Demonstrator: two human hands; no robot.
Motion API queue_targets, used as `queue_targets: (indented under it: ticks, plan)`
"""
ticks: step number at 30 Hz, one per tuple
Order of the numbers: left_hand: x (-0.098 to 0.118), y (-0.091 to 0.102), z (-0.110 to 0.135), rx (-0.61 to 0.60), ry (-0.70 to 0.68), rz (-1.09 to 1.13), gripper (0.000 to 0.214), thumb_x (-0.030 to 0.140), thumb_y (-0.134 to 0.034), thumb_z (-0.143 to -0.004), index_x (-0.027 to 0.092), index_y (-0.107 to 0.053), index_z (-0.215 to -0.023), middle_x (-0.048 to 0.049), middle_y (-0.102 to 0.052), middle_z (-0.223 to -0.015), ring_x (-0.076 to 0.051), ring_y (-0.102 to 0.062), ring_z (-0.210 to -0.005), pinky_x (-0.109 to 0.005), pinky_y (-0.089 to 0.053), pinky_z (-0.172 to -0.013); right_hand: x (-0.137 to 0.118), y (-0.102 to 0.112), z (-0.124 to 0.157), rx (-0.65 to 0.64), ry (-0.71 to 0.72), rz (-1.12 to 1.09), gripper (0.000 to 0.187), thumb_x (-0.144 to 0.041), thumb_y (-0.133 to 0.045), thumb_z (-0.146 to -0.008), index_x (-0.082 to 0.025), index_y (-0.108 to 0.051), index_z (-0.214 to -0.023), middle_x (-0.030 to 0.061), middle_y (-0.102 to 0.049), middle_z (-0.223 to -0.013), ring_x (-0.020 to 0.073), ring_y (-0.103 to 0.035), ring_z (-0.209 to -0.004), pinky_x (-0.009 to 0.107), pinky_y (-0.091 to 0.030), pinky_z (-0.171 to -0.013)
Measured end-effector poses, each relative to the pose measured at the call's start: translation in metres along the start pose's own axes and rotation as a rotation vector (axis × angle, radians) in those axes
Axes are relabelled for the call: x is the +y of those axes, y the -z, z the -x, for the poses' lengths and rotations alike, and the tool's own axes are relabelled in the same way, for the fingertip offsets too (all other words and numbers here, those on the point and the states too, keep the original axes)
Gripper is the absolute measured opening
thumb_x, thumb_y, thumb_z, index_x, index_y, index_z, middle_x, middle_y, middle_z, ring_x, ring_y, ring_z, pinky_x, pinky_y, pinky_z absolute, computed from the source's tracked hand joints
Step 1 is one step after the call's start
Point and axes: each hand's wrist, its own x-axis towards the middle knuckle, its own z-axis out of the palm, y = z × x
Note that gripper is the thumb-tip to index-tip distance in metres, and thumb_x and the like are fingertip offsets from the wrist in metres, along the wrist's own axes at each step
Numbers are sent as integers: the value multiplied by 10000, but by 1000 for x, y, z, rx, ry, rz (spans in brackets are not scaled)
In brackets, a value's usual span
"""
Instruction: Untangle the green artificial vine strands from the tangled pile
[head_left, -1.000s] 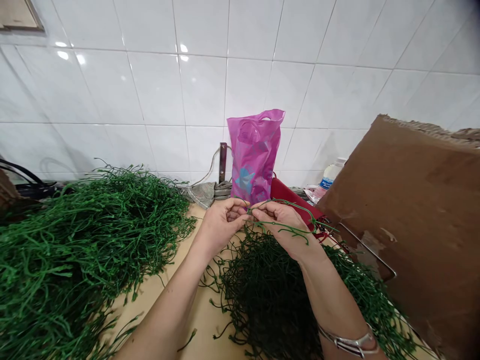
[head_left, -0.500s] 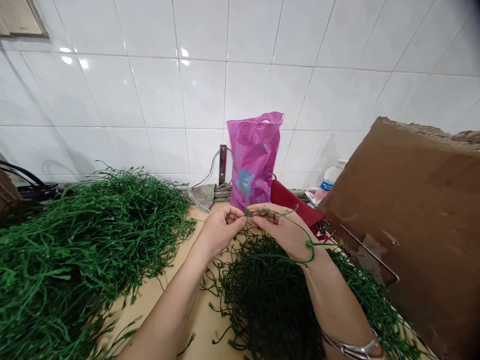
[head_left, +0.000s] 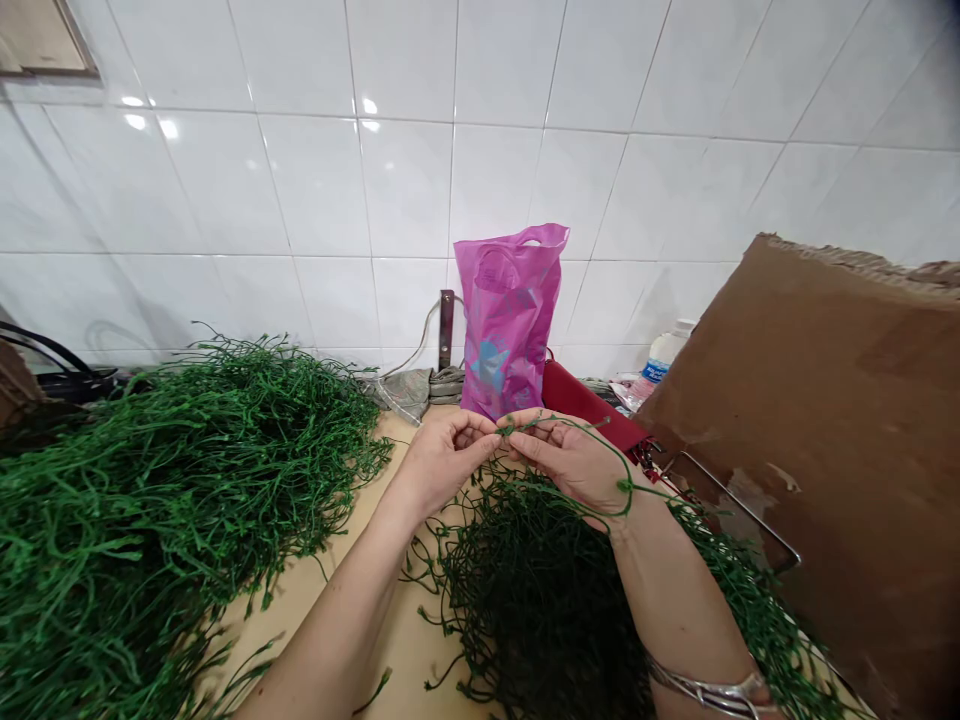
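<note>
Between my two hands is a thin green artificial plant stem [head_left: 628, 470], its branches curving over my right hand and wrist. My left hand [head_left: 450, 460] pinches thumb to fingers at the stem's near end. My right hand [head_left: 566, 455] pinches the same stem just beside it, and the fingertips of both hands almost meet. What exactly joins at the fingertips is too small to make out. Under my hands lies a dark pile of green stems [head_left: 547, 590]. A larger, brighter heap of green stems [head_left: 187, 480] spreads to the left.
A pink plastic bag [head_left: 510, 320] stands against the white tiled wall, with a red pouch [head_left: 589, 405] beside it. On the right leans a big brown cardboard piece [head_left: 840, 420], a plastic bottle [head_left: 664, 355] behind its edge. The tan tabletop [head_left: 352, 530] shows between the piles.
Both hands' fingertips have shifted slightly to the right, still pinching the stem. The stem's loop over my right wrist has moved a little with them.
</note>
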Motion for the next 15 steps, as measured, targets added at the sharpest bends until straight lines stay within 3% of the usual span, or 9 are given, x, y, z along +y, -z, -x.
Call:
queue_targets:
  ticks: [6, 10, 15]
  plan:
    - [2, 2, 1, -122, 123, 149, 340, 449, -780, -711, 136, -658, -764, 27, -547, -660, -99, -443, -626, -241, -339, -611, -5, 5, -2, 27, 59, 178, 221, -356, -757, -686, -205, -679, -827, 2, -662, -712, 164, -630, -675, 313, -531, -662]
    - [4, 3, 2, -97, 86, 119, 343, 451, -781, -705, 144, -646, -779, 27, -541, -676, -97, -440, -631, -238, -341, -612, -13, 2, 2, 63, 154, 313, 114, -252, -738, -676, -227, -669, -763, -6, -663, -787, 158, -617, -724, 295, -526, -694]
    - [8, 7, 3, -117, 30, 88, 306, 411, -755, -739, 142, -622, -800, 8, -563, -736, -105, -477, -681, -242, -365, -646, -12, -1, 4, -22, 127, 292, 146, -327, -665, -777, -221, -597, -849, -17, -643, -721, 142, -606, -637, 270, -496, -594]
